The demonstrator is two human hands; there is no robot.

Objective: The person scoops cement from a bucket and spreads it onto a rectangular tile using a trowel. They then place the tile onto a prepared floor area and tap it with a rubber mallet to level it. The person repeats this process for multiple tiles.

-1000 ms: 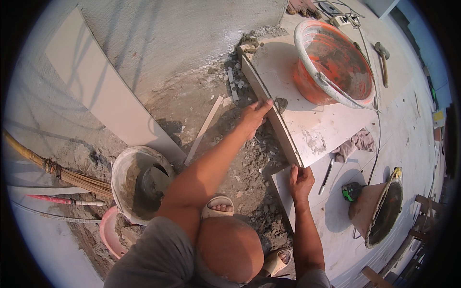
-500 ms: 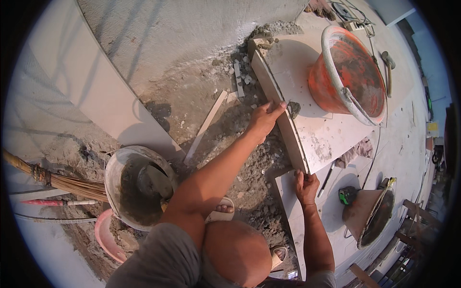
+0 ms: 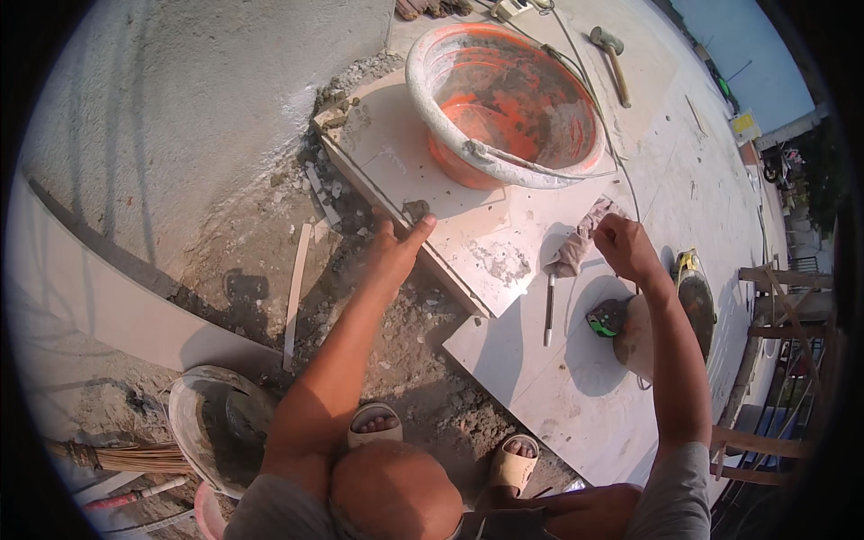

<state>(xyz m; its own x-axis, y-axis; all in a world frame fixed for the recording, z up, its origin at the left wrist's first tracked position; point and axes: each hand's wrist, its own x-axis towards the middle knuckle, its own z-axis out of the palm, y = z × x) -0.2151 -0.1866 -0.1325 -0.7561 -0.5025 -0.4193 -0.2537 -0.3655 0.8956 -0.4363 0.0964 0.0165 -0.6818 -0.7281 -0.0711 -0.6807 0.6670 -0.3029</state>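
My left hand (image 3: 394, 254) grips the near edge of a pale floor tile (image 3: 504, 278), thumb on the top face and fingers down at its side. The tile's raised edge stands above the rubble, beside a lower pale tile (image 3: 540, 396). My right hand (image 3: 627, 250) is closed in a fist over the floor to the right, and no object shows in it. Right beside that fist lies a crumpled cloth (image 3: 576, 250). A mortar-smeared orange bucket (image 3: 468, 166) stands on the tile, its handle down on the rim.
A marker pen (image 3: 549, 310), a green and black tape measure (image 3: 607, 318) and a mortar-stained bucket (image 3: 637, 337) are on the right. A mallet (image 3: 614, 65) lies at the far right. Leftward are a mortar bucket (image 3: 184, 423), a wood strip (image 3: 296, 297) and a broom (image 3: 135, 456).
My right hand has left the tile's near corner and moved up and right, closing into a fist. My left hand remains on the tile edge. The view has shifted right.
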